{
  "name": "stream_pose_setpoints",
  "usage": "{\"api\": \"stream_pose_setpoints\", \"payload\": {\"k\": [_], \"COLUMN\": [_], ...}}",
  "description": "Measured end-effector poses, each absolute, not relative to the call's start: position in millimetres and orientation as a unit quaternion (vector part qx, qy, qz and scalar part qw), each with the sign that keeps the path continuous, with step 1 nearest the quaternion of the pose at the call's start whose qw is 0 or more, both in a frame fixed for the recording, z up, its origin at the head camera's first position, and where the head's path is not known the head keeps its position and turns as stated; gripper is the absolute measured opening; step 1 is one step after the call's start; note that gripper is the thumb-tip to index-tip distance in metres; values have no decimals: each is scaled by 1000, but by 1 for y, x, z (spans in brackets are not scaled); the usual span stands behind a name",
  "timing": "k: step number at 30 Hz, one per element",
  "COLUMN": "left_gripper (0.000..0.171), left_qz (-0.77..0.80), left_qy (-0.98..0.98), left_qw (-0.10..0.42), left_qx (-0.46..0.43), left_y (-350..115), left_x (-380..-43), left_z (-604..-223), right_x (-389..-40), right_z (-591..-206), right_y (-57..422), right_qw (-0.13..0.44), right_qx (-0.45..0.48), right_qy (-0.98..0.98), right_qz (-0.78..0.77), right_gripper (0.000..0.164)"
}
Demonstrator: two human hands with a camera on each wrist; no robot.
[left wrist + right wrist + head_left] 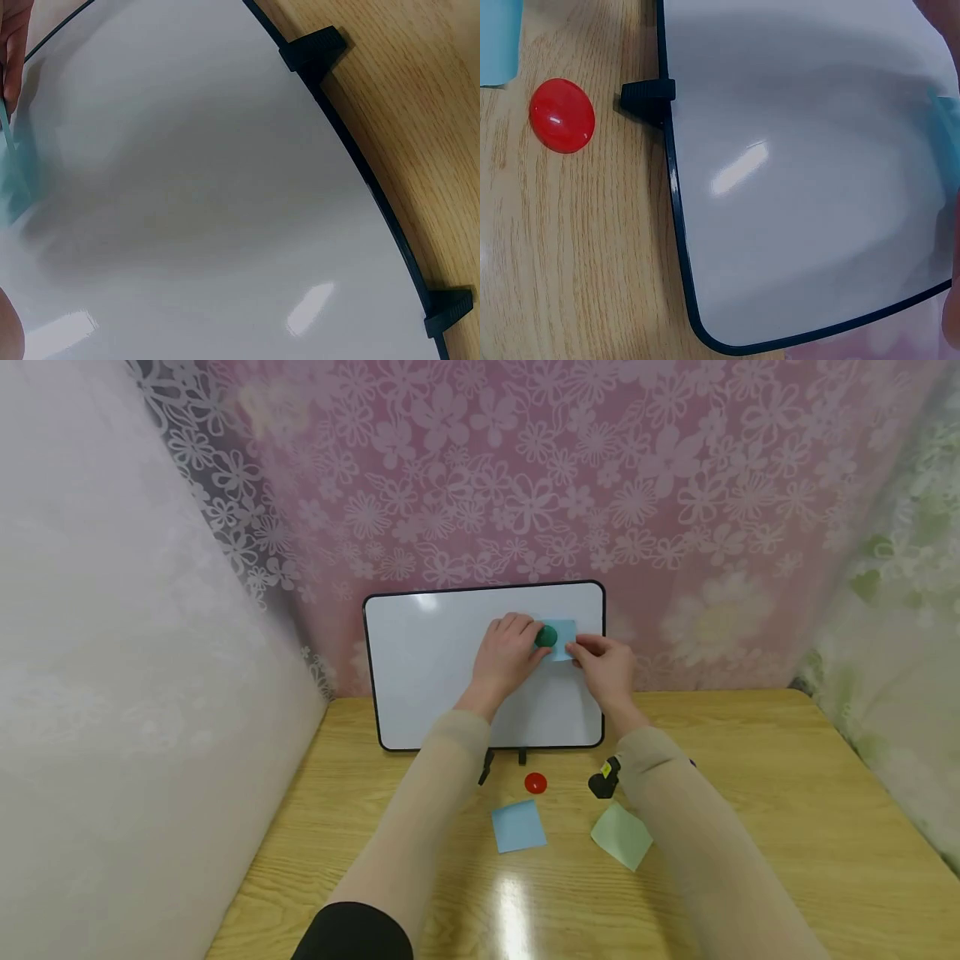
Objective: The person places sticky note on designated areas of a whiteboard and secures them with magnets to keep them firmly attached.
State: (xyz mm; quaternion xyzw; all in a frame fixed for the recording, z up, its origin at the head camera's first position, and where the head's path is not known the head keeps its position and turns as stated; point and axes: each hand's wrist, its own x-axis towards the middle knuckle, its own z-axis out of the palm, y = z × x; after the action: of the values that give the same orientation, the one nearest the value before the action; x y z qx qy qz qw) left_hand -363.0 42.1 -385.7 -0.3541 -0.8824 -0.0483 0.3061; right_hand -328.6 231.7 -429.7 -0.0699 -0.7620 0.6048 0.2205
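A whiteboard (431, 672) with a black frame leans upright at the back of the table. On its upper right part is a light blue sticky note (566, 628). My left hand (507, 653) pinches a round green magnet (547, 637) between thumb and fingers, over the note's left side. The note's right edge is pinched by the thumb and fingertips of my right hand (606, 667). In the left wrist view the note (21, 176) stands partly off the board's surface.
On the wooden table before the board lie a red round magnet (536, 783), a second blue sticky note (519, 827) and a pale green one (622, 837). A black object (603, 780) sits by the right sleeve. Black feet (646, 97) support the board's lower edge.
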Motion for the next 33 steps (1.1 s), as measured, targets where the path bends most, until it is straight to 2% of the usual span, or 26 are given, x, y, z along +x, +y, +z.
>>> {"api": "stream_pose_setpoints", "payload": {"k": [7, 19, 33], "left_gripper": [43, 44, 44], "left_qz": [-46, -32, -28], "left_qy": [-886, -909, -923], "left_qw": [321, 283, 273], "left_qx": [-331, -303, -271], "left_y": [47, 63, 80], "left_x": [-367, -370, -366], "left_z": [-378, -357, -362], "right_x": [-328, -332, -334], "right_z": [-420, -415, -407], "right_y": [230, 235, 236], "right_qw": [216, 229, 220], "right_qx": [-85, -94, -95], "right_qy": [-778, -781, -789], "right_qz": [583, 574, 566], "right_gripper": [36, 32, 32]}}
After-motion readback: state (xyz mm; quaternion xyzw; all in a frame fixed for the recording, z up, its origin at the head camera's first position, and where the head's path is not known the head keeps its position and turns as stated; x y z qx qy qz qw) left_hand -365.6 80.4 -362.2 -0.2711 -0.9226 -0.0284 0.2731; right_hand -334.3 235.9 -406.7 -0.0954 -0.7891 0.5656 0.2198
